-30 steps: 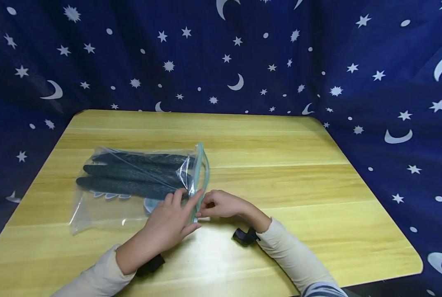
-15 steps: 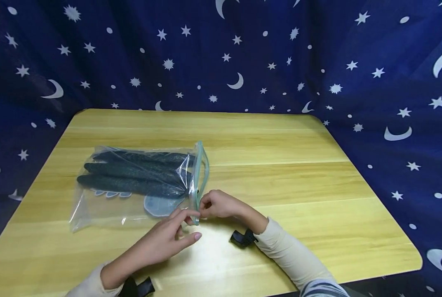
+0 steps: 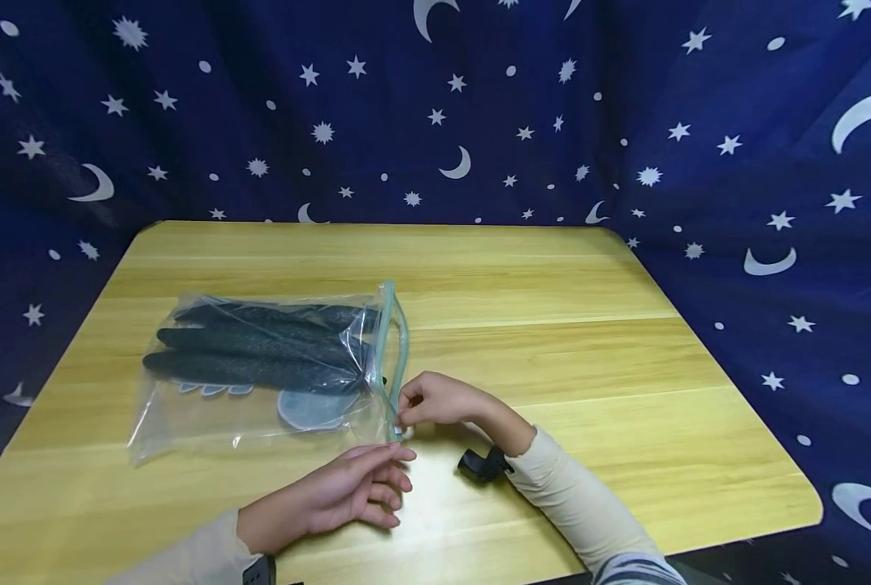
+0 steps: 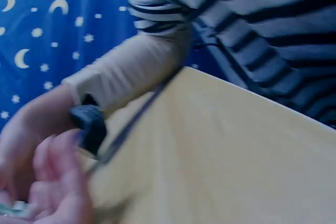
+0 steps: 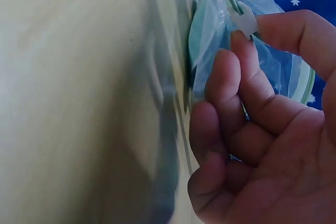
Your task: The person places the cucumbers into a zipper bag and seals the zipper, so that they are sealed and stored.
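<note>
A clear plastic zip bag with a pale green zip edge lies flat on the left half of the table. Three long dark-green cucumbers are side by side inside it. At the near end of the zip, my right hand pinches a small white slider between thumb and index finger. The slider shows best in the right wrist view. My left hand is just below that corner of the bag, its fingers loosely bent; its fingertips come close to the zip end, and contact is hard to tell.
The wooden table extends to the right and behind the bag. A dark blue curtain with stars and moons surrounds its back and sides. A black wrist device sits by the right wrist.
My left hand has drawn back from the top of the bag toward me and turned, with its fingers loosened. The right hand stays at the zip end.
</note>
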`<state>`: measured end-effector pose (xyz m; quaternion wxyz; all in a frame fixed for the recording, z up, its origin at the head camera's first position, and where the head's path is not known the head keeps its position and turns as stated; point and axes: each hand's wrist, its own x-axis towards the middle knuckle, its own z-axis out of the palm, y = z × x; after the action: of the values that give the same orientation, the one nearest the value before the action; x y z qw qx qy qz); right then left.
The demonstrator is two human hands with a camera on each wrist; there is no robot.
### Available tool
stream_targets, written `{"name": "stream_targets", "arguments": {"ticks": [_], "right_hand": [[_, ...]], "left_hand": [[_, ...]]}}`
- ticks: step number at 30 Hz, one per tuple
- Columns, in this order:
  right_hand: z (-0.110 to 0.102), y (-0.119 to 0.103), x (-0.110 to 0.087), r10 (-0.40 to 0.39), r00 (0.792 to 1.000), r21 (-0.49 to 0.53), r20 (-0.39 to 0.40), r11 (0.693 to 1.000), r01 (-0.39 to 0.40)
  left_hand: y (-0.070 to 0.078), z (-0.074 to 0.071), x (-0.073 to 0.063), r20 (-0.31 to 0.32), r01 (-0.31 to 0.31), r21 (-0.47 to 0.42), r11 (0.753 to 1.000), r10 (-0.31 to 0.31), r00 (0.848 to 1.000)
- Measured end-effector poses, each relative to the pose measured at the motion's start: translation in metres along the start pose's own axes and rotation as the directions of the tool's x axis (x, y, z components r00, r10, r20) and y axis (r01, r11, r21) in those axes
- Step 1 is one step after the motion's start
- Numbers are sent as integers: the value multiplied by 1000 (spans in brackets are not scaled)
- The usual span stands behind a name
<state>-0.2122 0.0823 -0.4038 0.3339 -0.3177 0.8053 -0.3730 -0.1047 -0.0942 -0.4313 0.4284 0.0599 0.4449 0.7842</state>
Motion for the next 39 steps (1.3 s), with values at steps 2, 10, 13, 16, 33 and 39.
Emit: {"name": "stream_targets", "arguments": {"ticks": [2,10,13,16,33,39], "right_hand": [[-1,0,0,4,1000,11,7,1000,-4],[-5,1,-1,12,1000,95,21,995,-14],[-4,4,1,15,998,128,53,992,-22],[-2,5,3,18,996,145,90,989,-31],[-2,10,5,-20,997,142,81,990,9],[-8,11,7,11,998,153,60,988,-20]], "left_hand": [[-4,0,3,-60,-16,-42,999,13,998],[-7,2,9,-259,-105,-59,993,86,962],[-8,2,8,-286,-107,-20,994,97,953],[-9,2,8,-305,-114,17,993,114,946],[-11,3,12,-337,-116,114,987,148,930],[-10,2,13,-342,-117,130,985,155,927]]}}
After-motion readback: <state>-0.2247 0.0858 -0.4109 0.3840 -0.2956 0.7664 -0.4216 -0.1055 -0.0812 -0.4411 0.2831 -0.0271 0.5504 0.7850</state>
